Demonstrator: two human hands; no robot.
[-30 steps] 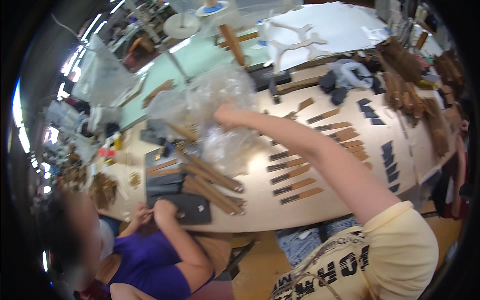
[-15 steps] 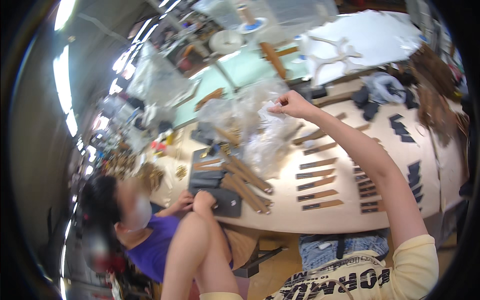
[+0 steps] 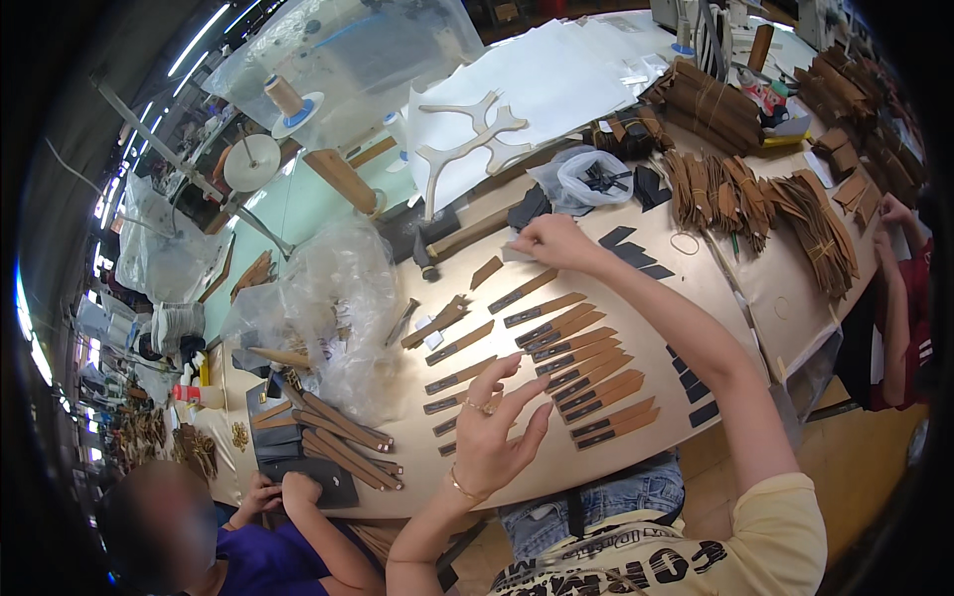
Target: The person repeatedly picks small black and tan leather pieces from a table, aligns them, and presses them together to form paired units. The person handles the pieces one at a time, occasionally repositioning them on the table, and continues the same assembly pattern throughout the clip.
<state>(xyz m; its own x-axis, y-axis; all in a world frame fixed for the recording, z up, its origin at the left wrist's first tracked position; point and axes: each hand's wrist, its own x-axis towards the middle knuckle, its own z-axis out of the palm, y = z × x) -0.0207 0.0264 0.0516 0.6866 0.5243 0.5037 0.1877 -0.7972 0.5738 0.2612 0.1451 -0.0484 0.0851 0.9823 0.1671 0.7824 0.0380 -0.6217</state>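
My right hand (image 3: 558,241) reaches over the far part of the table, its fingers pinching a small white piece of paper (image 3: 514,254). Closer to me, my left hand (image 3: 500,437) hovers with fingers spread, holding nothing. Around it lie rows of brown leather straps (image 3: 618,395), each with a dark strip along one end. A short brown leather piece (image 3: 486,272) lies just below the paper. To the right of my right hand are several black leather pieces (image 3: 636,253). My right forearm hides part of the table.
On the left, a person in purple (image 3: 268,556) handles a dark piece beside stacked brown strips (image 3: 343,442). Clear plastic bags (image 3: 338,298), a hammer (image 3: 424,253) and bundled leather strips (image 3: 711,194) lie farther back. Another person's hands (image 3: 894,233) are at the right edge.
The view has swung to the right. My right hand, still pinching the white paper, has gone from over the plastic bag to beyond the straps. My left hand now shows, spread above the table.
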